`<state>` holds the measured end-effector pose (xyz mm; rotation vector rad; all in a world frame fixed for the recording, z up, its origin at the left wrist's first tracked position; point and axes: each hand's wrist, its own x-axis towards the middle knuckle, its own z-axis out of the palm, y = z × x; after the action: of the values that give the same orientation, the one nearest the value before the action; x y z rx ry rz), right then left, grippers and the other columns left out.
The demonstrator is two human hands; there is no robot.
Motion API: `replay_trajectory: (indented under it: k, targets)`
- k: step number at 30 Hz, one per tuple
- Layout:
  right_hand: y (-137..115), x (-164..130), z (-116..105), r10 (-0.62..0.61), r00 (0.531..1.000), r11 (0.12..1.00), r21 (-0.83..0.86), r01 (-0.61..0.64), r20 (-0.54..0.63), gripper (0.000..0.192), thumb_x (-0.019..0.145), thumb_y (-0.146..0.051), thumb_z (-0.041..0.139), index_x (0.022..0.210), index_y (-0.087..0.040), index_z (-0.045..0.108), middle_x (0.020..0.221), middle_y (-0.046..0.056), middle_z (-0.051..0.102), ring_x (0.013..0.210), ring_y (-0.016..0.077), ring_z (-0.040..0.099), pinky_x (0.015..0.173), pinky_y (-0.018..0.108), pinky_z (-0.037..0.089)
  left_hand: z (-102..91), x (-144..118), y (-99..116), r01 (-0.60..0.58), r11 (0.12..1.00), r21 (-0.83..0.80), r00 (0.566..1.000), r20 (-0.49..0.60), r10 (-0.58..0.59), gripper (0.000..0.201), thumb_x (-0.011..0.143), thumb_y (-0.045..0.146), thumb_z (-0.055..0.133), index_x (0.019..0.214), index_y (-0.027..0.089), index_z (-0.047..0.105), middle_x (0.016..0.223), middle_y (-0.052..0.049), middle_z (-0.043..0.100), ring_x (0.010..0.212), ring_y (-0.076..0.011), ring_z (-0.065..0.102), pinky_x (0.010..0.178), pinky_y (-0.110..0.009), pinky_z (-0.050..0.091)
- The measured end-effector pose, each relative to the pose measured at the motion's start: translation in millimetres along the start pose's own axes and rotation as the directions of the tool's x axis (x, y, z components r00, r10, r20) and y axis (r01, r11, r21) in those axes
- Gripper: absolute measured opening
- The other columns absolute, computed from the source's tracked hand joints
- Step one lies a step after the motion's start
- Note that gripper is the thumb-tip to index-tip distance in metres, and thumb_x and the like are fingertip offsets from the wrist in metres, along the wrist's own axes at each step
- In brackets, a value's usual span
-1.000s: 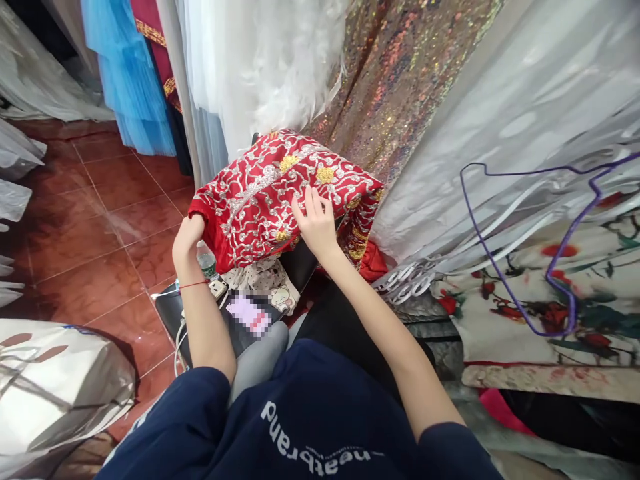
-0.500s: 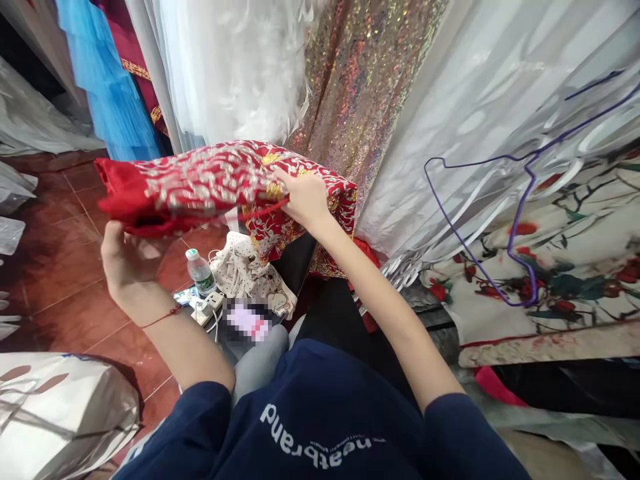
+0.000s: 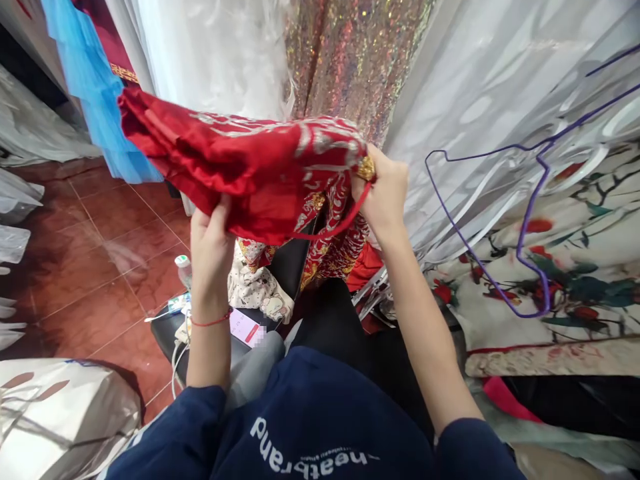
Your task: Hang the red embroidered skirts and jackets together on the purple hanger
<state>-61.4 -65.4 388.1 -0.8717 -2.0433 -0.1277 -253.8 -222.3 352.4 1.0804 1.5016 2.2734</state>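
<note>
Underfoot, reddish floor tiles (image 3: pixel 100 233); hanging gowns (image 3: pixel 210 60) crowd behind.

Red garment (image 3: pixel 240 167): satin-like cloth, soft sheen on the plain side under the left hand (image 3: pixel 213 243) fingers; metallic silver and gold embroidery, raised and rough, near the right hand (image 3: pixel 385 193) fingertips. Beyond the fingers: sequin fabric (image 3: pixel 350 60), glittering, coarse; white tulle (image 3: pixel 210 60), matt, feathery. Right of the right-hand fingers: clear plastic cover (image 3: pixel 500 87), glossy, creased; purple hanger (image 3: pixel 530 220), thin coated wire. Below the left-hand fingers: floor tiles (image 3: pixel 100 227), red-brown, glazed, reflective; water bottle (image 3: pixel 184 270), clear plastic.
</note>
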Motion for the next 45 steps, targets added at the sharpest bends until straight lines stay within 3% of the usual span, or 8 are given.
replay_trajectory:
  k: [8,14,18,21,29,32,36,45]
  targets:
    - [141,-51,10,0.395,0.914,0.895,-0.185,-0.406,-0.098,0.014,0.077,-0.019,0.053,0.070,-0.017,0.065,0.065,0.008,0.061,0.068,0.0240,0.060,0.061,0.033,0.040,136.5,-4,-52,0.029,0.971,-0.236,0.904,0.421,0.075,0.034,0.090,0.053,0.063,0.098,0.020,0.068,0.100,-0.006,0.072,0.114,-0.0252,0.066,0.100,-0.037,0.054]
    - [185,-63,-33,0.315,0.862,0.926,-0.069,-0.370,-0.397,0.036,0.086,-0.024,0.043,0.111,-0.014,0.066,0.106,0.016,0.069,0.103,0.0301,0.065,0.090,0.046,0.052,208.5,-1,-84,0.038,0.980,-0.196,0.896,0.442,0.054,0.026,0.088,0.044,0.060,0.093,0.019,0.066,0.097,-0.006,0.073,0.101,-0.0220,0.067,0.097,-0.035,0.052]
    - [170,-75,-71,0.078,0.989,0.997,-0.007,-0.080,-0.122,0.064,0.077,-0.022,0.058,0.140,-0.018,0.048,0.132,0.015,0.063,0.120,0.0313,0.061,0.103,0.051,0.050,222.1,8,-86,0.088,0.987,-0.137,0.945,0.325,-0.039,0.017,0.082,0.031,0.055,0.089,0.018,0.063,0.089,-0.004,0.069,0.089,-0.0189,0.063,0.087,-0.031,0.053]
    - [152,-93,-75,-0.089,0.973,0.978,0.204,0.045,0.211,0.083,0.078,-0.025,0.063,0.153,-0.020,0.027,0.139,0.014,0.059,0.122,0.0279,0.063,0.104,0.044,0.053,225.3,9,-81,0.035,0.999,-0.019,0.923,0.383,-0.025,0.011,0.081,0.026,0.050,0.078,0.019,0.058,0.075,0.000,0.060,0.070,-0.0143,0.054,0.070,-0.025,0.048]
    - [148,-146,-62,-0.160,0.970,0.974,-0.132,0.186,0.181,0.069,0.086,-0.010,0.050,0.152,-0.022,0.033,0.109,0.008,0.066,0.073,0.0174,0.068,0.063,0.029,0.058,236.6,3,-75,-0.091,0.978,0.188,0.748,0.661,-0.058,0.022,0.085,0.035,0.052,0.070,0.019,0.056,0.066,0.002,0.053,0.062,-0.0135,0.045,0.064,-0.026,0.040]
    - [147,-146,-83,-0.192,0.965,0.957,-0.184,0.224,0.177,0.067,0.084,-0.013,0.053,0.149,-0.020,0.037,0.124,0.016,0.059,0.095,0.0221,0.068,0.072,0.031,0.058,242.3,2,-66,-0.063,0.980,0.187,0.634,0.766,-0.105,0.033,0.089,0.048,0.057,0.086,0.016,0.067,0.080,-0.001,0.064,0.073,-0.0159,0.054,0.074,-0.026,0.045]
    - [148,-147,-112,-0.247,0.931,0.893,-0.309,0.327,0.270,0.053,0.079,-0.012,0.057,0.132,-0.017,0.054,0.139,0.023,0.051,0.124,0.0323,0.053,0.092,0.043,0.052,250.9,-13,-62,-0.065,0.984,0.167,0.484,0.867,-0.115,0.039,0.090,0.053,0.059,0.087,0.015,0.068,0.083,-0.002,0.066,0.075,-0.0169,0.056,0.073,-0.026,0.046]
    - [153,-209,-154,-0.343,0.753,0.906,-0.014,0.423,0.562,0.008,0.083,-0.027,0.060,0.080,-0.020,0.056,0.079,0.002,0.064,0.079,0.0177,0.051,0.070,0.031,0.035,291.5,2,-115,-0.258,0.904,0.339,0.509,0.843,-0.171,0.046,0.085,0.061,0.058,0.071,0.018,0.060,0.071,0.001,0.060,0.070,-0.0151,0.052,0.069,-0.026,0.039]
